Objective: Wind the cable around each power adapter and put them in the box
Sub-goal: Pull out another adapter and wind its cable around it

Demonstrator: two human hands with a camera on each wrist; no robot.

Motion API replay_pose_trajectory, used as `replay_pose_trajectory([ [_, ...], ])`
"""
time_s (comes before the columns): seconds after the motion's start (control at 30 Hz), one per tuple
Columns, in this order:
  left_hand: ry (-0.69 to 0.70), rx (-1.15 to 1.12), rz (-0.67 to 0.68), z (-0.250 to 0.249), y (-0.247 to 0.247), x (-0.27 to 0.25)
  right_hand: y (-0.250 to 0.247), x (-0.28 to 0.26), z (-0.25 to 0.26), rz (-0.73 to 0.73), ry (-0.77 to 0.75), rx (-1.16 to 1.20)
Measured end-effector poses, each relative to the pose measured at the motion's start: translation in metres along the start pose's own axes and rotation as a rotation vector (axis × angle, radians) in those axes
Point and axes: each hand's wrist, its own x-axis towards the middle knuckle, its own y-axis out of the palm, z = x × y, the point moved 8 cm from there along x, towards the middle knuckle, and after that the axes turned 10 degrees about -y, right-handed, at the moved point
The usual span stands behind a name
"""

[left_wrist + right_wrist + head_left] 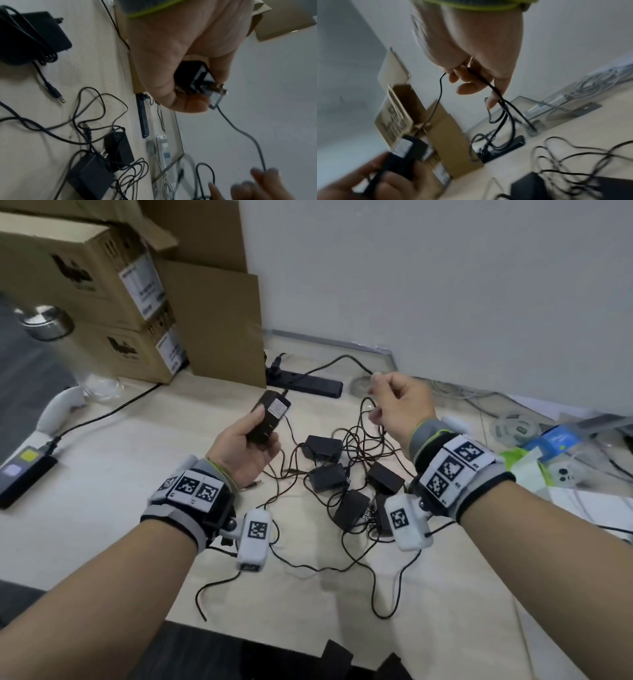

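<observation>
My left hand (245, 448) grips a black power adapter (269, 416) with a white label, lifted above the desk; the same adapter (197, 75) shows between thumb and fingers in the left wrist view. Its thin black cable (329, 364) arcs to my right hand (399, 405), which pinches it with curled fingers (471, 83) and holds several loops. Several more black adapters (327, 475) lie tangled in their cables on the desk between my wrists. Stacked cardboard boxes (89, 278) stand at the far left, the top one with open flaps.
A black power strip (308, 383) lies by the wall behind the adapters. On the left edge rests a dark device (24, 477) with its plugged cord. Papers, a green packet (513, 460) and grey cables crowd the right side. A white wall (445, 285) closes off the back.
</observation>
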Motion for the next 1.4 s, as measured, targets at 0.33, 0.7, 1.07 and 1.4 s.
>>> replay_pose_trajectory([
  [0.33, 0.088, 0.361, 0.367, -0.011, 0.091, -0.044, 0.032, -0.013, 0.062, 0.276, 0.079, 0.268],
  [0.7, 0.018, 0.164, 0.504, -0.03, 0.125, -0.058, 0.052, -0.032, 0.017, 0.522, -0.043, -0.314],
  [1.07, 0.482, 0.049, -0.259, -0.103, 0.028, -0.033, -0.01, -0.024, -0.021, 0.531, 0.04, -0.985],
  [1.4, 0.823, 0.194, -0.818, -0.153, -0.023, -0.062, -0.017, -0.023, -0.023, 0.477, 0.175, -0.455],
])
